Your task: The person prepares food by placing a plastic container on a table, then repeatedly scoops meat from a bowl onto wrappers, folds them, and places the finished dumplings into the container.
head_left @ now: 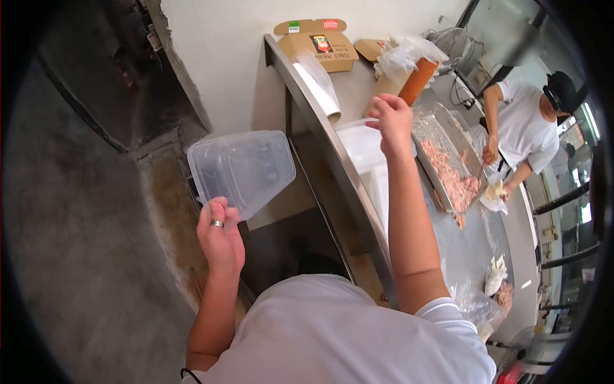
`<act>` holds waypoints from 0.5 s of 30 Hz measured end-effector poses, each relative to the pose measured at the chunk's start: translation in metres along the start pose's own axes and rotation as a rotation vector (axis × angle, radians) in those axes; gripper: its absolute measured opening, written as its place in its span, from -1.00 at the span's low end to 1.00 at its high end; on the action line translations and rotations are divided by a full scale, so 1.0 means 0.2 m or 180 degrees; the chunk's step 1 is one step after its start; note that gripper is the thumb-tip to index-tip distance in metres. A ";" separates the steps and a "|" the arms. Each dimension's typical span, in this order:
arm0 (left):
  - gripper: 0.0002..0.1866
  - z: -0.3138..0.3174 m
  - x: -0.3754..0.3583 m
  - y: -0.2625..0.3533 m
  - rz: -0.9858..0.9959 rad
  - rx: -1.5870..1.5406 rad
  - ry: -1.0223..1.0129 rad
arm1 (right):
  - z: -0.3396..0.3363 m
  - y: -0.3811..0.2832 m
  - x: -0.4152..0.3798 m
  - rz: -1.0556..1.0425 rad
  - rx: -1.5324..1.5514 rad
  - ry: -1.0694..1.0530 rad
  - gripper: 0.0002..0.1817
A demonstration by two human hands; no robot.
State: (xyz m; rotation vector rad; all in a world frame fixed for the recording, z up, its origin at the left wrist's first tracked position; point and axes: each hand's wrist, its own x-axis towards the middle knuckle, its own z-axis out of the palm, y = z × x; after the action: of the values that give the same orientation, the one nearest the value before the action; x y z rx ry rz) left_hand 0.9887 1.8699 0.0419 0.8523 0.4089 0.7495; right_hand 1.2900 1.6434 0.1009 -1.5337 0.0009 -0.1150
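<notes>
My left hand, with a ring on one finger, grips a clear plastic container by its rim, off to the left of the table. The container is tilted and see-through, and nothing shows inside it. Stretched out over the table, my right hand has loosely bent fingers with a gap between them and nothing visible in them. Below it lie clear plastic sheets or bags. An orange cylinder stands just beyond that hand. To its right is a metal tray holding pink chopped meat.
A metal table runs along my right. Cardboard boxes, a white roll and a fan are at its far end. Across it, a co-worker works beside the tray. A plastic bag lies nearer me.
</notes>
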 end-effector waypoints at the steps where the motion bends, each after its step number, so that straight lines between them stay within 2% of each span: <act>1: -0.76 0.04 0.03 -0.01 0.0035 0.0046 -0.0015 | -0.02 0.00 0.10 -0.0007 -0.0036 0.0258 -0.57; 2: -0.75 0.08 0.05 -0.02 0.0045 0.0106 -0.0031 | -0.04 0.00 0.21 0.0041 -0.0063 0.0393 -0.42; 5: -0.75 0.21 0.13 -0.03 0.0247 0.0136 -0.0269 | -0.08 -0.02 0.46 0.0255 0.0097 0.0610 -0.36; 6: -0.75 0.26 0.16 -0.02 0.0295 0.0165 -0.0311 | -0.07 0.01 0.58 0.0342 0.0306 0.0870 -0.51; 9: -0.75 0.34 0.22 -0.02 0.0410 0.0240 -0.0359 | -0.11 0.06 0.91 0.0267 0.0036 0.0306 -0.76; 10: -0.75 0.36 0.24 -0.02 0.0434 0.0252 -0.0355 | -0.10 0.00 0.95 -0.0167 -0.0212 0.0570 -0.83; 11: -0.75 0.37 0.25 -0.03 0.0456 0.0262 -0.0349 | -0.11 -0.08 1.00 -0.0654 -0.0249 0.0644 -0.81; 12: -0.74 0.38 0.27 -0.03 0.0461 0.0267 -0.0342 | -0.12 -0.20 1.01 -0.0853 -0.0391 0.0673 -0.79; 13: -0.74 0.38 0.28 -0.04 0.0464 0.0270 -0.0337 | -0.15 -0.29 1.08 -0.1409 -0.0714 0.0665 -0.78; 14: -0.74 0.38 0.29 -0.04 0.0465 0.0271 -0.0335 | -0.17 -0.43 1.05 -0.1624 -0.0816 0.0618 -0.70; 15: -0.74 0.38 0.30 -0.04 0.0460 0.0274 -0.0336 | -0.17 -0.58 0.96 -0.1795 -0.0778 0.0575 -0.72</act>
State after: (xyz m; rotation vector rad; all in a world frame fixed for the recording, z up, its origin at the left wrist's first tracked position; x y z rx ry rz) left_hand 1.0788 1.8706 0.0790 1.0057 0.2894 0.8206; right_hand 1.4690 1.5922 0.2285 -1.7266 -0.2843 -0.7235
